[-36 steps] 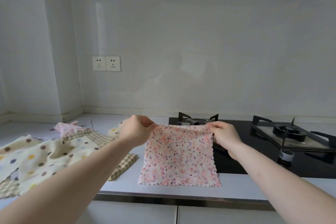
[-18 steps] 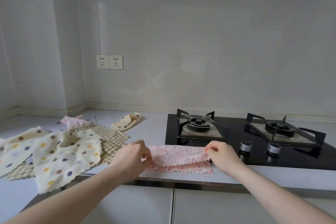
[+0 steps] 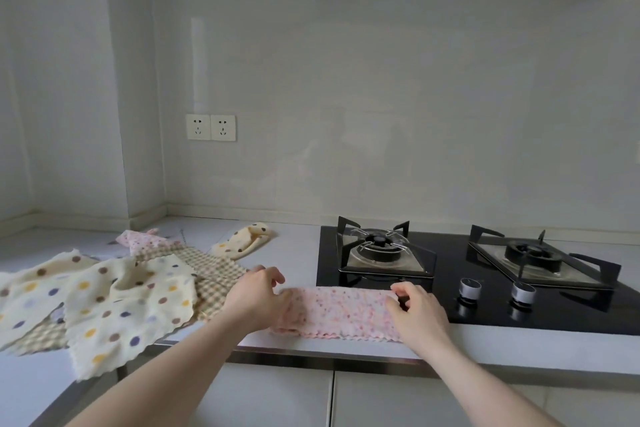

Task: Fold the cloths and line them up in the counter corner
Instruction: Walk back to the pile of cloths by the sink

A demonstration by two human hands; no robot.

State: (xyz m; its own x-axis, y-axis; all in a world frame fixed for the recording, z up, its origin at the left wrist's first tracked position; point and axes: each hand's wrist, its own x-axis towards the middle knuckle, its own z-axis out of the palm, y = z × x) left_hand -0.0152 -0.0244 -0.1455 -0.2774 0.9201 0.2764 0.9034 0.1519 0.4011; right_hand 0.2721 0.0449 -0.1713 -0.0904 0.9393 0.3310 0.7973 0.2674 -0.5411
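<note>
Cloth, pink and speckled [image 3: 341,314], folded into a long band, laid flat on the counter [image 3: 301,253] just in front of the hob [image 3: 450,288], far edge touching the hob's near left rim. Held at the end away from the hob by the left hand [image 3: 258,298], fingers curled and pinching the fold. Held at the end nearest the hob's knobs by the right hand [image 3: 417,317], fingers bent down onto the fabric, thumb tucked at the edge; hard to tell whether pinched or only pressed there. Scalloped near edge lying close to the counter front.

Left of the hob, well apart from it: cream dotted cloth [image 3: 128,302] spread loose and rumpled, hanging partly over the counter front; checked cloth [image 3: 207,274] beneath it; second pink cloth [image 3: 138,241] crumpled further back; small dotted cloth [image 3: 244,241] bunched up between that heap and the hob. Two knobs [image 3: 470,288] on the hob, right of the right hand. Double socket [image 3: 210,127] on the wall above, left of the hob
</note>
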